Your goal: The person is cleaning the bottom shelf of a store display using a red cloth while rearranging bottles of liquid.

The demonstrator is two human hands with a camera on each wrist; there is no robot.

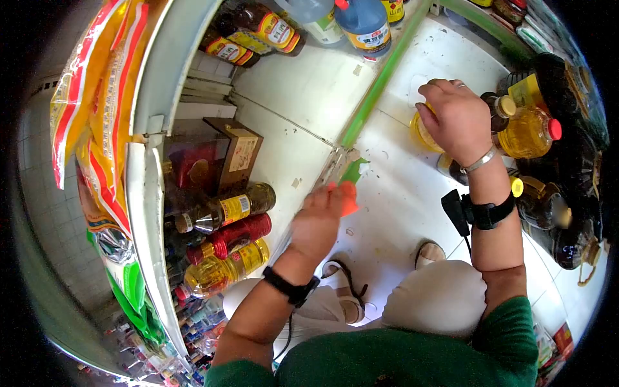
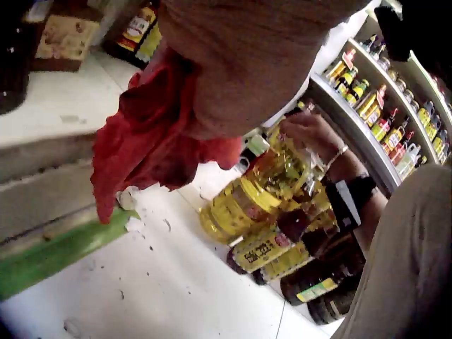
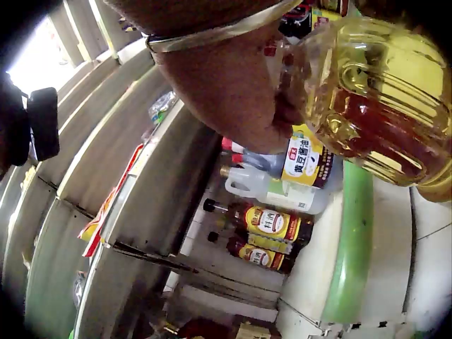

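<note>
My left hand (image 1: 316, 222) grips a crumpled red cloth (image 2: 145, 134) that hangs from its fingers near the shelf's front edge. In the head view only a bright corner of it shows past the fingers. Over the white floor on the right, my right hand (image 1: 458, 122) holds a large clear bottle of yellow cooking oil (image 3: 388, 92) by its upper part. From above, the hand hides most of this bottle; in the right wrist view its ribbed side shows at close range. Another oil bottle with a red cap (image 1: 525, 137) stands just beside that hand.
On the low white shelf (image 1: 284, 129) are a brown box (image 1: 240, 155), several bottles lying along the left, and a blue soy sauce jug (image 1: 364, 29) at the back. A green strip (image 1: 371, 106) edges the shelf. Dark bottles (image 1: 541, 203) crowd the floor at right.
</note>
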